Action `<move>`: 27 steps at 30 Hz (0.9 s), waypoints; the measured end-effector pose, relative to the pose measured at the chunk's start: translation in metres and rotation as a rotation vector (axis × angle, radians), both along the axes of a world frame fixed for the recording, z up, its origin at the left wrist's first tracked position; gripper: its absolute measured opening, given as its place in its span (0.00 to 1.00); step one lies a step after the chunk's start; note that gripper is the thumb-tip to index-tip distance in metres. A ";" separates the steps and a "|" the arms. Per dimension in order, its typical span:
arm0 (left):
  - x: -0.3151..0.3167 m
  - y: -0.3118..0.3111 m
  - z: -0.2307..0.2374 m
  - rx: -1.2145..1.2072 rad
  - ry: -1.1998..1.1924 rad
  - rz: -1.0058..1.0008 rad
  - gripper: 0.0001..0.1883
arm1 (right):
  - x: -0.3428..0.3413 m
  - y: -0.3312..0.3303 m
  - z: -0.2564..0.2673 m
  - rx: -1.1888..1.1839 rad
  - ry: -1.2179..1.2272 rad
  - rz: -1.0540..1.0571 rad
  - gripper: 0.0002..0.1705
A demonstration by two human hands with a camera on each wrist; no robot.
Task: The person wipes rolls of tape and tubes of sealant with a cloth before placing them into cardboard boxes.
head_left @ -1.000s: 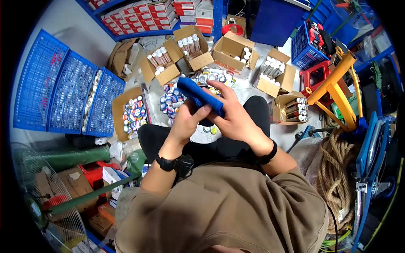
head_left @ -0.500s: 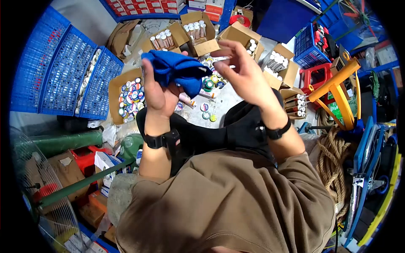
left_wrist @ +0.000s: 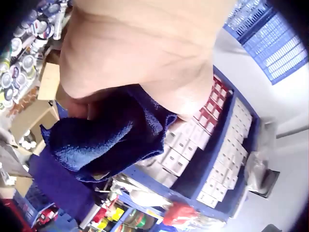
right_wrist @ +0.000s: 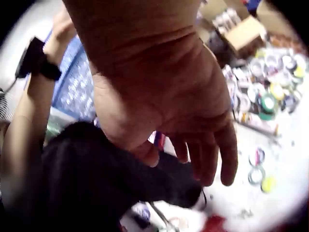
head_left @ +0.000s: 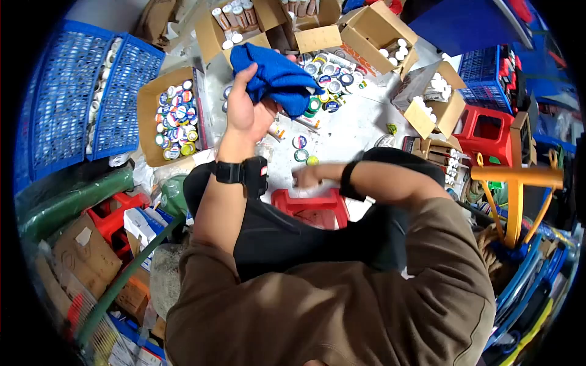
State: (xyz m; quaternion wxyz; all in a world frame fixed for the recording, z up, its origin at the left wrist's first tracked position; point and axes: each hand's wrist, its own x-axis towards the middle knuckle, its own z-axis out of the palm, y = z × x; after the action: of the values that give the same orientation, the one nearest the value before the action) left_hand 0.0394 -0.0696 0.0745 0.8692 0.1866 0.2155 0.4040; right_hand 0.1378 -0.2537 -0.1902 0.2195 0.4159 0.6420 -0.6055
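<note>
A crumpled blue cloth [head_left: 278, 79] is held up by my left hand [head_left: 251, 117], thumb at its near side. From the left wrist view, the cloth [left_wrist: 91, 145] hangs beneath the hand [left_wrist: 140, 53], which hides most of the fingers. My right hand [head_left: 309, 175], blurred in the head view, is low in front of the body, just above a red stool [head_left: 311, 207]. In the right wrist view that hand [right_wrist: 169, 101] holds nothing, its fingers pointing down and slightly bent.
Round labelled lids or tins lie in a pile [head_left: 332, 82] on the floor and fill a carton [head_left: 146, 122] at the left. Cartons [head_left: 317, 39] with white-capped tubes stand beyond. Blue crates [head_left: 125, 97] are at the left; a yellow frame [head_left: 516, 207] stands right.
The blue cloth, earlier between both hands, stays in the left hand. My right hand has come away from it and dropped toward the body. The head view has shifted, showing the red stool.
</note>
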 end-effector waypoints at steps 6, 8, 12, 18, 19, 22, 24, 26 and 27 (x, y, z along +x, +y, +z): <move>0.010 0.050 -0.074 -0.168 0.042 -0.029 0.34 | -0.026 -0.089 -0.004 -0.607 0.163 0.329 0.39; 0.011 0.064 -0.094 -0.167 0.091 -0.036 0.35 | -0.018 -0.050 0.044 -0.789 0.102 0.344 0.43; 0.004 0.071 -0.112 -0.314 0.102 -0.004 0.34 | -0.017 -0.074 0.047 -0.876 0.160 0.401 0.45; -0.002 0.070 -0.112 -0.341 0.088 0.081 0.31 | -0.021 -0.107 0.047 -0.965 0.132 0.543 0.49; -0.002 0.069 -0.114 -0.352 0.084 0.086 0.31 | -0.018 -0.109 0.048 -0.977 0.129 0.547 0.49; -0.002 0.060 -0.125 -0.439 0.011 0.159 0.30 | -0.011 -0.088 0.071 -0.846 0.135 0.365 0.45; -0.003 0.049 -0.135 -0.509 -0.037 0.156 0.29 | -0.012 -0.082 0.072 -0.826 0.118 0.359 0.44; -0.002 0.042 -0.142 -0.604 -0.104 0.186 0.27 | -0.015 -0.080 0.070 -0.764 0.077 0.359 0.41; -0.001 0.040 -0.144 -0.607 -0.103 0.187 0.27 | -0.013 -0.083 0.067 -0.768 0.077 0.360 0.41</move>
State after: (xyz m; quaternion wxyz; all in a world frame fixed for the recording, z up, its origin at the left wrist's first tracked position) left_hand 0.0389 -0.0301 -0.0693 0.8541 -0.1227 0.2980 0.4082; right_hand 0.1251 -0.3368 -0.1228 0.4364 0.1621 0.4402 -0.7678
